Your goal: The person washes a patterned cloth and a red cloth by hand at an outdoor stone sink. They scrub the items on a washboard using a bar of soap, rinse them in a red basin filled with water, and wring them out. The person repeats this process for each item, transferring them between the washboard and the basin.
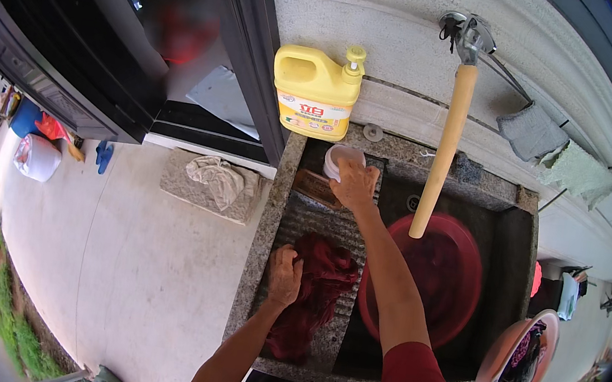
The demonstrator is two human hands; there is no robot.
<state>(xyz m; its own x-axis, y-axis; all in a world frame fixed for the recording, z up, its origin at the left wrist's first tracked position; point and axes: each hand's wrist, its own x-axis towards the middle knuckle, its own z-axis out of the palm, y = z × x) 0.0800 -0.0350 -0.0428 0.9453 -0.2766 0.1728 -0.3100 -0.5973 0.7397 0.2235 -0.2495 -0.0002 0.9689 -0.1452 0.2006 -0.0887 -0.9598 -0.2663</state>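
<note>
A wet dark red cloth (325, 273) lies bunched on the ribbed stone washboard (329, 344) at the left of the sink. At the cloth's left edge is my left hand (285, 276), its fingers curled against the fabric. My right hand (355, 184) reaches to the far end of the washboard and is closed around a small white tub (337, 154); its fingers cover part of the tub. Just below the tub lies a brown scrubbing brush (315, 189). In the basin at the right sits a red plastic tub (464, 306) with dark reddish water.
A yellow pump jug (317, 89) stands behind the sink's far left corner. Over the red tub hangs a tan hose (446, 151) from a wall tap (468, 39). Cloths (533, 133) hang on the wall. A laundry basin (485, 377) is at lower right, a stone slab (239, 206) at left.
</note>
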